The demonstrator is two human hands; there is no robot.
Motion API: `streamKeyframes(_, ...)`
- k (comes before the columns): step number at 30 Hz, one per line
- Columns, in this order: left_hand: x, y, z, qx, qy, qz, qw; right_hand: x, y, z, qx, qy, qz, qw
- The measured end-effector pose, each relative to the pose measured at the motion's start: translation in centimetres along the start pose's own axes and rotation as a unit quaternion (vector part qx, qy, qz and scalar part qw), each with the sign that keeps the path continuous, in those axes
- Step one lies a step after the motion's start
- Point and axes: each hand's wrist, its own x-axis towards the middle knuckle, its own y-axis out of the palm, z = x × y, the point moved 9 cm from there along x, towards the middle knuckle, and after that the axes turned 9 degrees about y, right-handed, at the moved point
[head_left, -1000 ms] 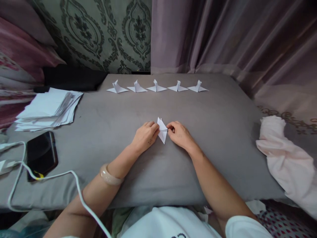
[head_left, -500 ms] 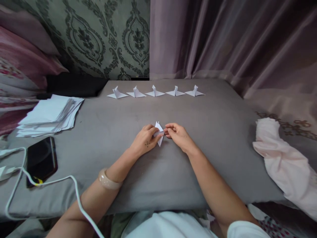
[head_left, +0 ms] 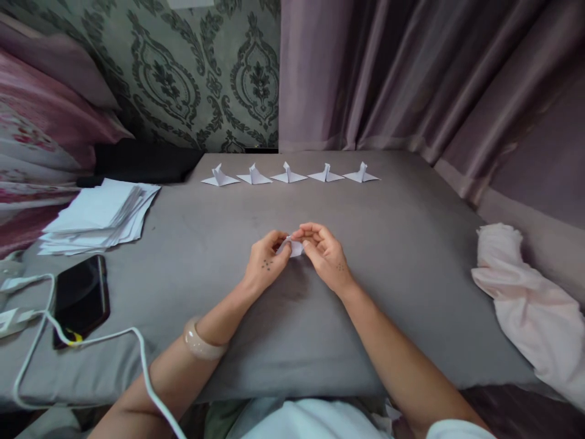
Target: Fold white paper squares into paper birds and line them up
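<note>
A small piece of folded white paper [head_left: 296,249] is held between my two hands, just over the grey cloth. My left hand [head_left: 269,261] pinches its left side between thumb and fingers. On the right side, the thumb and fingers of my right hand [head_left: 326,256] close on the paper too, with the fingertips curled over its top. Much of the paper is hidden behind my fingers. Farther back stands a row of several folded white paper birds, with a middle bird [head_left: 288,175] straight ahead of my hands.
A stack of white paper sheets [head_left: 98,213] lies at the left, with a black phone [head_left: 82,299] nearer me. A white cable [head_left: 142,350] runs past my left forearm. Bunched pale pink cloth [head_left: 521,299] is on the right. A curtain [head_left: 365,73] hangs behind the grey-covered table [head_left: 402,244].
My right hand has moved in from beside the paper and now grips it. The paper has turned from upright to lying more sideways between both hands. The view has shifted slightly.
</note>
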Motion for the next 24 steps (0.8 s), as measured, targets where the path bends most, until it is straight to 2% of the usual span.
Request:
streamKeyframes(2,0.0,0.1,1.4,-0.136,-0.079,-0.023,0.987,-0.2,-1.7,0.4,-0.012,-0.008,-0.083,0.996)
streamKeyframes(4,-0.2,0.5,2.5,-0.241,-0.153,-0.043,0.957,-0.3,-3.4,0.0,-0.042,0.012,-0.168,0.985)
streamKeyframes(5,-0.3,0.7,2.8,-0.282,-0.176,-0.048,0.942,-0.3,-3.8,-0.5,-0.052,0.031,-0.190,0.980)
streamKeyframes(6,-0.4,1.0,3.0,-0.315,-0.192,-0.051,0.928,-0.1,-3.8,-1.2,-0.055,0.055,-0.189,0.979)
streamKeyframes(9,-0.7,1.5,3.2,-0.364,-0.217,-0.056,0.904,0.5,-2.4,-3.8,-0.021,0.132,-0.121,0.984)
streamKeyframes(13,-1.2,2.3,3.4,-0.359,-0.244,-0.036,0.900,0.9,-1.5,-5.3,-0.011,0.140,-0.082,0.987)
streamKeyframes(16,-1.1,2.3,3.3,-0.288,-0.219,-0.002,0.932,1.0,-1.9,-5.8,-0.040,0.168,-0.070,0.983)
streamKeyframes(18,-0.8,1.6,3.2,-0.181,-0.184,0.016,0.966,0.9,-2.1,-6.1,-0.062,0.198,-0.048,0.977)
streamKeyframes(20,-0.5,0.9,2.8,-0.054,-0.136,0.037,0.988,0.9,-2.3,-6.1,-0.096,0.212,-0.033,0.972)
streamKeyframes(24,0.1,0.5,1.2,0.128,-0.035,0.070,0.989,0.8,-2.7,-5.3,-0.221,0.175,-0.057,0.958)
